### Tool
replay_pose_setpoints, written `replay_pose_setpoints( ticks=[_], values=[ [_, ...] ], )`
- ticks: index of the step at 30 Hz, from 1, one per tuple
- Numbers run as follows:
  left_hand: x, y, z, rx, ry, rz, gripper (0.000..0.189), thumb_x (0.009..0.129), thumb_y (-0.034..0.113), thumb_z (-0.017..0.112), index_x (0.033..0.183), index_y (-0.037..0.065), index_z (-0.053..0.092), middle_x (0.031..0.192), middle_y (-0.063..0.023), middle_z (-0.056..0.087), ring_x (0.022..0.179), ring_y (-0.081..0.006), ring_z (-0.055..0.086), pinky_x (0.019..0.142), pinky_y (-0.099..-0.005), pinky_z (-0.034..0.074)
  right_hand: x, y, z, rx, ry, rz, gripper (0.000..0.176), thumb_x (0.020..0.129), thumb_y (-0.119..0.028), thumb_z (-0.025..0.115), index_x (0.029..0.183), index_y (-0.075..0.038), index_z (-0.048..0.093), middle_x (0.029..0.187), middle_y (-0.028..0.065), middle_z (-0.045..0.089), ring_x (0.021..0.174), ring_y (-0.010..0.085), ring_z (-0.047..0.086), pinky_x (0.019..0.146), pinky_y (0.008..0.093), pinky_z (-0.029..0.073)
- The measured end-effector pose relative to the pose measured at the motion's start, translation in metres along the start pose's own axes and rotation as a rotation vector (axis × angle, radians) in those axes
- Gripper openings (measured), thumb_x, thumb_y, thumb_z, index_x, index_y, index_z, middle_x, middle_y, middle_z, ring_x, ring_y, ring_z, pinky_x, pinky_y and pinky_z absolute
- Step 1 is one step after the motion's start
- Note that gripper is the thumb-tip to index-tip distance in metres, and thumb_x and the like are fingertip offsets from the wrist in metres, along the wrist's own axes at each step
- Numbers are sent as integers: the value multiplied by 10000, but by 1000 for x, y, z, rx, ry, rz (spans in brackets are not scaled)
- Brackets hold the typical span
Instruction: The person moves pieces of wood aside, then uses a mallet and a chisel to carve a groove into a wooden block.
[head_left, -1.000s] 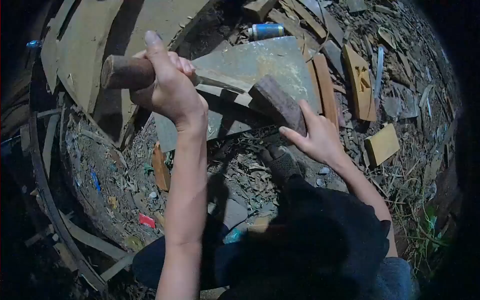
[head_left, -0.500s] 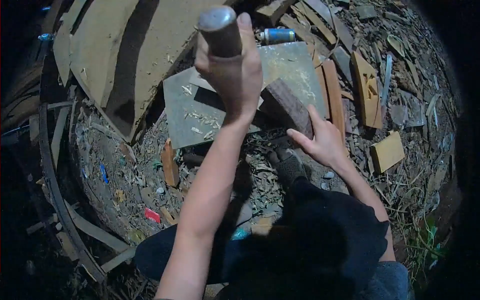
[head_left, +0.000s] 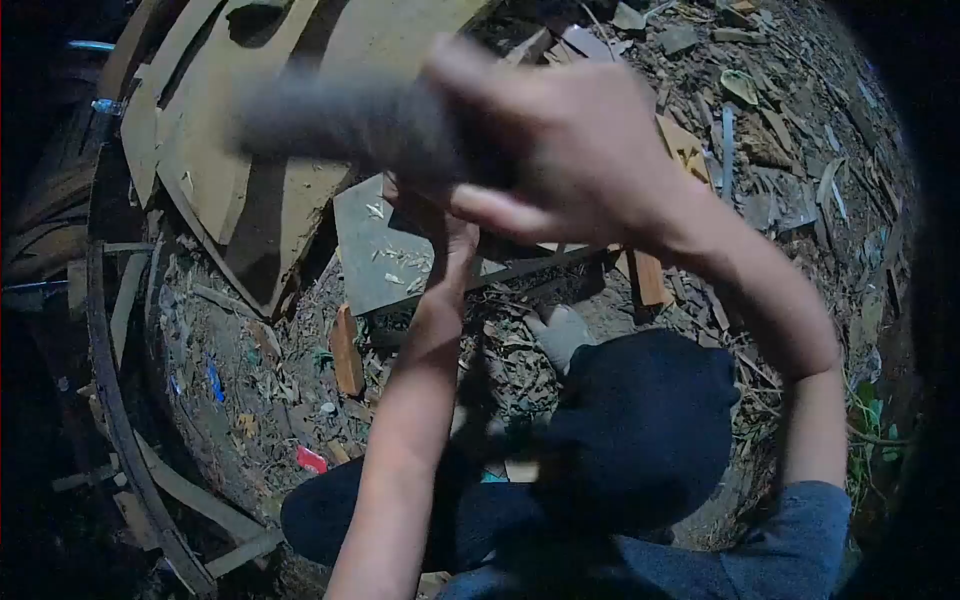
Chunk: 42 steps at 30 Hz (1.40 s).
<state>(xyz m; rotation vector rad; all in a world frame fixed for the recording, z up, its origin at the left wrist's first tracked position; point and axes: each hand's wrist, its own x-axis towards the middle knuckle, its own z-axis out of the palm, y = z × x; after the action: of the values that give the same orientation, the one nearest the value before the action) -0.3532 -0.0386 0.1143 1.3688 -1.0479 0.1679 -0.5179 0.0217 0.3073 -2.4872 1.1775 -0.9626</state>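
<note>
My right hand point(head_left: 575, 150) is raised in front of the camera, closed round one end of a dark block point(head_left: 335, 115), which is smeared by motion and points left. Below and partly behind it, my left hand point(head_left: 445, 225) shows its wrist and some curled fingers; what it grips is hidden. Under my hands lies a flat grey board point(head_left: 375, 255) with pale wood chips on it.
A large tan wooden slab point(head_left: 285, 210) fills the upper left. An orange-brown wood piece point(head_left: 346, 350) and a red scrap point(head_left: 311, 459) lie on the littered ground. A curved dark strip point(head_left: 103, 340) runs down the left. My foot point(head_left: 562, 335) is near the board.
My right hand has lifted the dark block from the board and swung it up and left, across my left hand. The metal-topped handle in my left hand is now hidden. The view has shifted slightly.
</note>
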Motion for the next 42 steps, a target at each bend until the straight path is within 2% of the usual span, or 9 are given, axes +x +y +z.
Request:
replay_pose_setpoints(
  ticks=[3,5,7,11,12,15,26,28,42],
  values=[
    [14,6,-37,498,-575,241,654,812,445,664,1256,31,423,1192,-147,485,1154,-259,427,979,-400,356,10,-2,-5,-251,-136,-8,657,741,-357,690,1295,-104,444,707,154,608,648,329,630,604,430,503],
    [-12,-22,-23,572,-481,94,638,821,427,673,1255,21,441,1200,-146,507,1173,-242,436,981,-381,376,7,-8,-9,-134,173,-160,654,734,-370,692,1281,-104,455,671,154,601,617,333,629,584,439,500],
    [-18,-53,-4,-51,-84,-596,587,818,365,706,1239,22,482,1216,-157,518,1160,-247,460,967,-380,397,4,-10,1,9,259,-195,653,733,-367,700,1279,-109,452,666,151,599,605,335,624,565,434,489],
    [-3,-70,-35,-492,-571,-347,367,904,216,652,1188,5,554,1141,-143,579,1067,-260,513,936,-402,416,4,-5,6,-183,-124,-81,491,754,-429,663,1092,-106,512,682,179,638,642,389,647,579,493,501],
    [-6,-57,-37,33,-385,243,246,920,189,642,1069,5,574,931,-95,630,867,-210,583,804,-367,477,-3,1,12,-132,-52,-30,512,756,-436,660,1114,-104,505,705,188,643,664,393,649,595,493,502],
    [27,51,-70,-536,-290,-366,205,917,198,653,921,27,540,735,-49,599,639,-130,562,642,-285,490,-31,29,37,5,45,79,576,773,-473,635,1178,-95,475,769,204,656,720,400,654,632,479,509],
    [73,30,-70,-702,-170,-599,307,924,326,634,873,136,398,601,20,484,555,-83,483,585,-250,453,-133,58,118,-72,-437,692,706,773,-518,664,1290,-95,434,738,233,644,719,421,642,650,495,495],
    [92,23,-74,-691,-224,-555,312,960,379,558,795,150,425,663,16,459,660,-120,482,741,-322,432,-137,60,120,-52,-413,707,699,769,-514,667,1276,-94,432,729,232,640,715,419,641,645,494,495],
    [114,14,-56,-481,-413,-365,464,934,474,555,1056,43,435,778,-80,533,722,-208,592,690,-369,525,-147,66,130,56,-257,621,657,747,-473,681,1227,-88,449,623,187,612,636,400,636,565,475,488]
  ],
)
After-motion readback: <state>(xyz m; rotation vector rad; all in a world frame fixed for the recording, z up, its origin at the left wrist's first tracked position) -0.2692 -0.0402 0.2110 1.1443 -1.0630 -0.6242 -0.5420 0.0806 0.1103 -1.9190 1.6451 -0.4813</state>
